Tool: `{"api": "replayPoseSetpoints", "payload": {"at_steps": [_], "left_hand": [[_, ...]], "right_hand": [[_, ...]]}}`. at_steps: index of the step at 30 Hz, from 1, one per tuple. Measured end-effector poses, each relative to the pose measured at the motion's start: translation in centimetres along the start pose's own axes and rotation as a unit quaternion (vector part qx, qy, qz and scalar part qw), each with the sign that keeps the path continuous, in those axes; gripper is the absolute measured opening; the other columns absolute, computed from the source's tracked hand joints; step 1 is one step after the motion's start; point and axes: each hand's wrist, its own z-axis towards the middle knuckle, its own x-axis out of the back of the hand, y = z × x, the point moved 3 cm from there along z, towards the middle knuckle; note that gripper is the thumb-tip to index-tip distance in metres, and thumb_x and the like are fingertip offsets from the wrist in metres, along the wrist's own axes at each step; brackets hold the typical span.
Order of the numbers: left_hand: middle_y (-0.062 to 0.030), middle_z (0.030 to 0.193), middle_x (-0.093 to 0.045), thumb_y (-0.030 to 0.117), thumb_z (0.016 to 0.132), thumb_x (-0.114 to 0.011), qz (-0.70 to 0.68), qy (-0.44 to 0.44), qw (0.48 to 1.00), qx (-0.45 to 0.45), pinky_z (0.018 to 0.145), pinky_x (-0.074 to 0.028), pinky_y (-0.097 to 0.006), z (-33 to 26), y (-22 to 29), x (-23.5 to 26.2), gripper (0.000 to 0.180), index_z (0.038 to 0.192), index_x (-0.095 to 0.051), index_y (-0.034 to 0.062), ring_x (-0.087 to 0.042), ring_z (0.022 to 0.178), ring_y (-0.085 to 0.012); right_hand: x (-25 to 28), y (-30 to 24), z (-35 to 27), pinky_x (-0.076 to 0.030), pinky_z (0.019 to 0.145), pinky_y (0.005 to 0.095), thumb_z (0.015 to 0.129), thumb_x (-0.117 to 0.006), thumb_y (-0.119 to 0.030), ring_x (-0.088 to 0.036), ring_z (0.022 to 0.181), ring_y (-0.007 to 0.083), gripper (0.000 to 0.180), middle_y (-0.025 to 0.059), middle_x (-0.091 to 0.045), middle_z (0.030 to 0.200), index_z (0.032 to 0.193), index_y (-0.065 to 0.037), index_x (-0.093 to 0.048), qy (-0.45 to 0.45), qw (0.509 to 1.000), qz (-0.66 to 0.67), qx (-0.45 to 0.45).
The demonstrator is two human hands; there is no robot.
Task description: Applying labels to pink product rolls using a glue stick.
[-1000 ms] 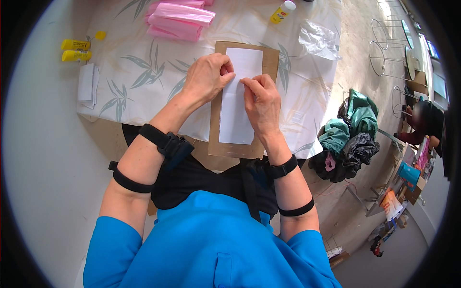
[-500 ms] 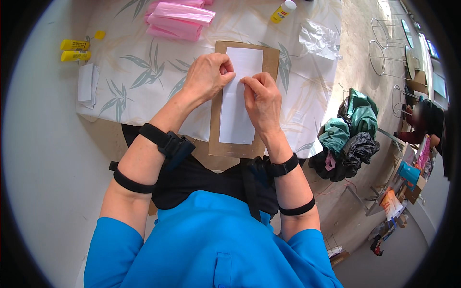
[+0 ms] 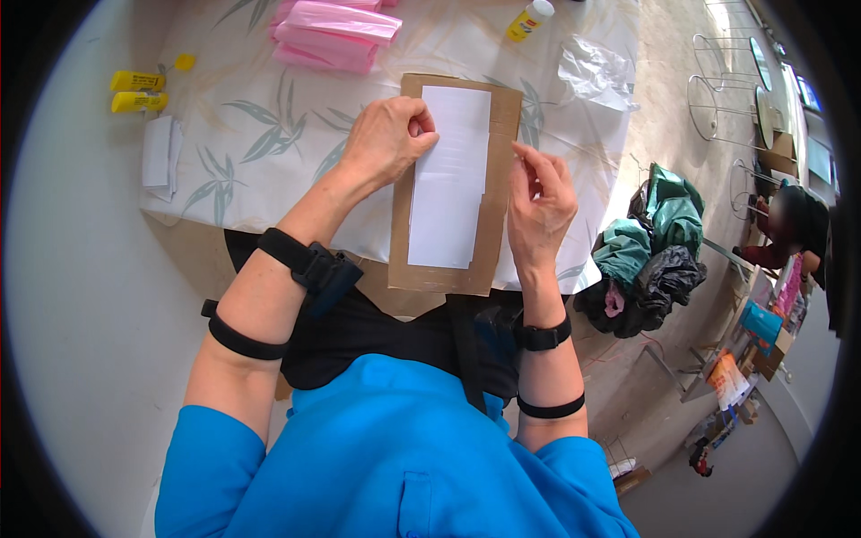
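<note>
L fingers (image 3: 414, 125) curled on white paper (image 3: 448, 179), R fingers (image 3: 531, 166) pinched by cardboard (image 3: 489, 229)

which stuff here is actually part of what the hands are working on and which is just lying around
In use: white paper sheet, brown cardboard beneath it, left hand pressing the sheet's edge, right hand at the cardboard's right edge.

Lying about: pink packets, yellow tubes, yellow bottle, folded white paper, crumpled plastic.
</note>
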Motion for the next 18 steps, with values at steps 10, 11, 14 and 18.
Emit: {"api": "replayPoseSetpoints", "payload": {"at_steps": [10, 11, 14, 18], "left_hand": [[-0.0006, 0.071, -0.054, 0.011, 0.085, -0.07, -0.072, 0.048, 0.996, -0.023, 0.06, -0.042, -0.026, -2.0, 0.6, 1.0, 0.01, 0.091, -0.068, 0.0032, -0.047, 0.063, -0.0105], [-0.0005, 0.074, -0.054, 0.01, 0.085, -0.07, -0.062, 0.078, 0.994, -0.051, 0.06, -0.041, -0.026, -2.9, 0.9, 1.6, 0.01, 0.093, -0.068, 0.0033, -0.047, 0.063, -0.0101], [-0.0003, 0.077, -0.056, 0.008, 0.084, -0.071, -0.068, 0.077, 0.992, -0.073, 0.059, -0.041, -0.025, -5.2, 0.6, 1.4, 0.009, 0.091, -0.068, 0.003, -0.046, 0.062, -0.0097], [-0.0014, 0.078, -0.056, 0.007, 0.082, -0.072, -0.078, 0.068, 0.994, -0.04, 0.059, -0.042, -0.026, -5.6, 0.3, 0.5, 0.009, 0.088, -0.066, 0.0032, -0.046, 0.062, -0.0109]], "right_hand": [[0.7, 0.8, -3.9, -0.05, 0.06, 0.032, 0.08, -0.067, 0.005, -0.062, 0.069, 0.0225, 0.019, 0.0102, -0.062, 0.089, 0.098, -0.002, -0.07, -0.043, 0.998, -0.04, 0.019], [0.4, 0.6, -4.0, -0.05, 0.06, 0.032, 0.08, -0.067, 0.005, -0.062, 0.069, 0.0225, 0.019, 0.0102, -0.062, 0.089, 0.098, -0.002, -0.07, -0.041, 0.998, -0.039, 0.019], [-0.7, -0.6, -4.8, -0.05, 0.064, 0.0352, 0.075, -0.067, 0.007, -0.06, 0.076, 0.0263, 0.023, 0.0095, -0.058, 0.083, 0.095, -0.005, -0.069, -0.079, 0.989, -0.051, 0.118], [-1.7, -1.2, -5.2, -0.049, 0.063, 0.0345, 0.074, -0.067, 0.007, -0.059, 0.076, 0.0246, 0.025, 0.0084, -0.057, 0.082, 0.096, -0.005, -0.069, -0.112, 0.983, -0.06, 0.133]]}}
